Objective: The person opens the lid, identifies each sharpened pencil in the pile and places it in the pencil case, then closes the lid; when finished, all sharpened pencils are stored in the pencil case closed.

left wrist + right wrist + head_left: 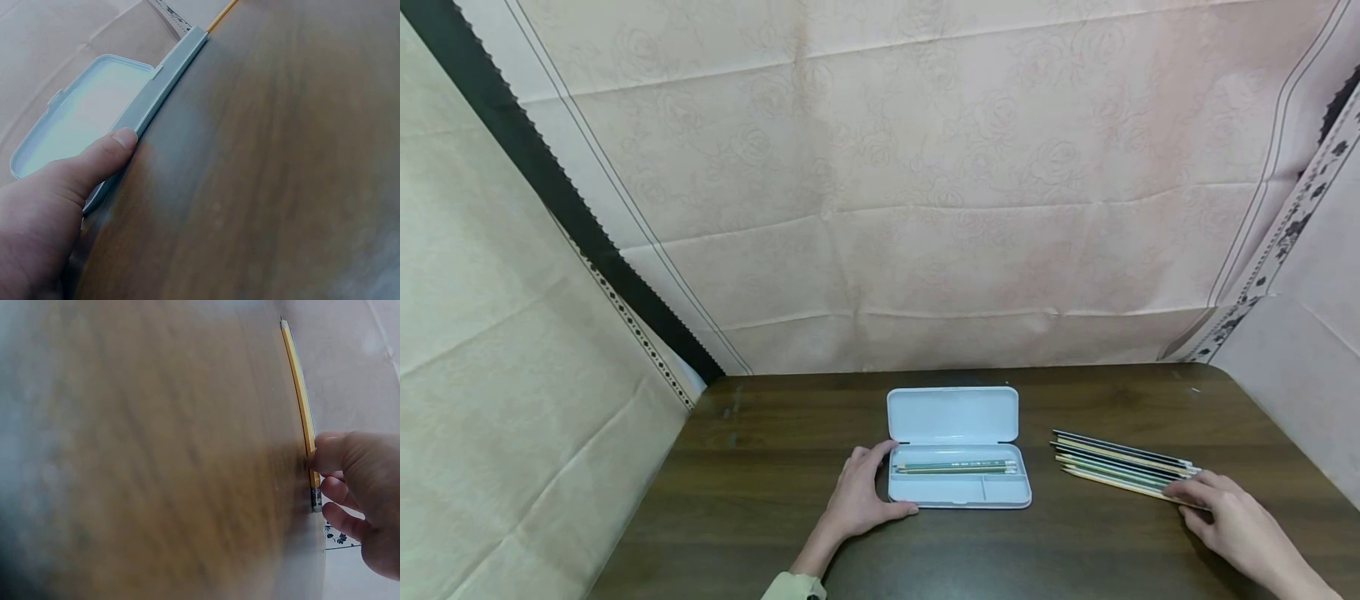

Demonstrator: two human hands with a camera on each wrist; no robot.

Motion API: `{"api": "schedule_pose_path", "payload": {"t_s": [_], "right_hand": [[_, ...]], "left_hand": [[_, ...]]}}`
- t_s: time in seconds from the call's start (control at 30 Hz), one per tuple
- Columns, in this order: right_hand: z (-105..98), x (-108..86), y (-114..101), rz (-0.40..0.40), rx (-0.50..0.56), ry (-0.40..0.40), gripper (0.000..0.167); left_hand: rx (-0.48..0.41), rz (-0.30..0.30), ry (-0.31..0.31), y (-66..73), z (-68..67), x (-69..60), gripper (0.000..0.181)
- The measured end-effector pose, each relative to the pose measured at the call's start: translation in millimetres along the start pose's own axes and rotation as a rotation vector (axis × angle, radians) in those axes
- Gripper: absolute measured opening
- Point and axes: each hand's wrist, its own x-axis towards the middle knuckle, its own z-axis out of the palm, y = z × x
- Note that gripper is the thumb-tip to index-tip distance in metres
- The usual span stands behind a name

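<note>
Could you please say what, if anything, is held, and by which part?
Left hand: pencil case, by its left end. Right hand: yellow pencil, near its blunt end.

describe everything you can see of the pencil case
The pencil case is pale blue, rectangular and round-cornered, with a smooth, slightly shiny look like hard plastic or painted metal. Its lid is swung open to the far side, with a small tab on its edge. Low dividers split the tray; green pencils lie lengthwise inside. It sits on the brown table, its left end held by the left grip, thumb at the front edge.
</note>
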Motion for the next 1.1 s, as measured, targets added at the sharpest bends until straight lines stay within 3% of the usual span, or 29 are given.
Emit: {"api": "schedule_pose_path", "payload": {"t_s": [1.1], "right_hand": [[1.8,6.0,3.9,-0.050,0.060,-0.013,0.050]], "left_hand": [[-0.010,0.012,0.005,0.8,-0.9,0.2,0.095]]}}
